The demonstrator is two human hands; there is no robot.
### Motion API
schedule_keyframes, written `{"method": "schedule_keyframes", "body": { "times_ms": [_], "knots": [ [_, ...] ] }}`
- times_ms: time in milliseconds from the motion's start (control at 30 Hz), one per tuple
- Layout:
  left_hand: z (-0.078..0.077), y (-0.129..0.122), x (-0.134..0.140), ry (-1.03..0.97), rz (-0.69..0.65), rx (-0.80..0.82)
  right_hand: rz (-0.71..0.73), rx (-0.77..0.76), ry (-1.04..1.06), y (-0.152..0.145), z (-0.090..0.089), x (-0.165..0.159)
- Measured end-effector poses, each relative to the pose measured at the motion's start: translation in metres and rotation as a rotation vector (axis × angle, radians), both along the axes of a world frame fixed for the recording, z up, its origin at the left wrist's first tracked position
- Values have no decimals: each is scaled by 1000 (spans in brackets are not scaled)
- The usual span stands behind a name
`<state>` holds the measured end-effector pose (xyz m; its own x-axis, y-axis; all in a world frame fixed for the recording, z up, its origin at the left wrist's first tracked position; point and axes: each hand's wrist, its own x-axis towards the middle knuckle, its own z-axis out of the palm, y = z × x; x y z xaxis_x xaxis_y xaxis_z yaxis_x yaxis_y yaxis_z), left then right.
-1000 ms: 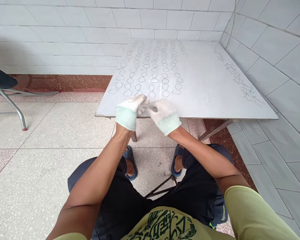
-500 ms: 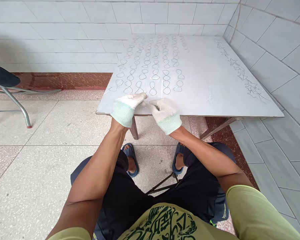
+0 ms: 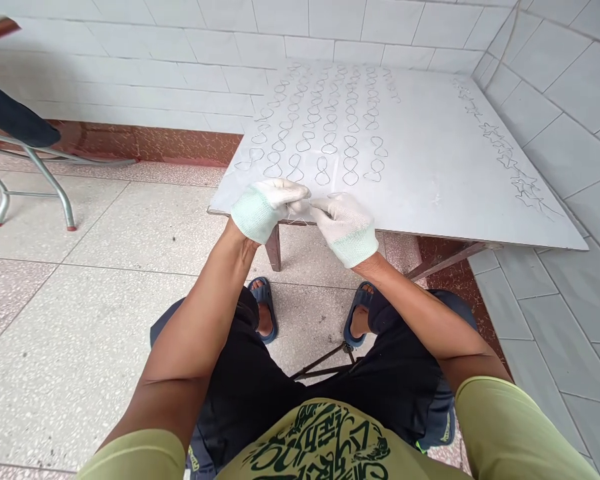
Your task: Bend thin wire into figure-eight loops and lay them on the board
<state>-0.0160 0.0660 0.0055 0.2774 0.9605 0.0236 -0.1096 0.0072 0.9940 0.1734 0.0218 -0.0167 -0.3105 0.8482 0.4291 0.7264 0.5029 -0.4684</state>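
Observation:
My left hand (image 3: 285, 199), in a white glove with a mint cuff, has its fingers pinched on a thin wire (image 3: 299, 219) at the table's front edge. Just to the right, my right hand (image 3: 339, 217), gloved alike, is closed with thumb and forefinger on the same wire. The fingertips of both hands nearly meet, and most of the wire is hidden by the gloves. Beyond them, rows of wire figure-eights (image 3: 351, 170) lie on the white tabletop (image 3: 415, 160). Star-shaped wire pieces (image 3: 505, 157) form a line along the right side.
White tiled walls meet the table at the back and right. Under its front edge are wooden legs (image 3: 273, 250). A black metal stand (image 3: 325, 363) is on the floor between my feet. At far left are a metal stool (image 3: 50, 187) and another person's dark-clothed leg (image 3: 17, 113).
My view has turned slightly left, so the table appears farther right. Both hands stay close together at the table edge, still pinching the wire, with small finger shifts.

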Motion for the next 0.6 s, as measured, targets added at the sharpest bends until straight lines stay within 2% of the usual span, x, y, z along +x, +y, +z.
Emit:
{"method": "schedule_keyframes", "body": {
  "times_ms": [100, 267, 433, 600],
  "knots": [
    [1, -1, 0, 9, -15, -3, -24, 21, -19, -2, 0, -1],
    [1, -1, -5, 56, -87, -8, 31, 107, -97, -3, 5, 0],
    [5, 0, -13, 181, -136, -15, 119, 66, -247, -3, 16, 4],
    [9, -3, -16, 239, -201, -72, 250, 35, -246, -1, 19, 6]
  ]
}}
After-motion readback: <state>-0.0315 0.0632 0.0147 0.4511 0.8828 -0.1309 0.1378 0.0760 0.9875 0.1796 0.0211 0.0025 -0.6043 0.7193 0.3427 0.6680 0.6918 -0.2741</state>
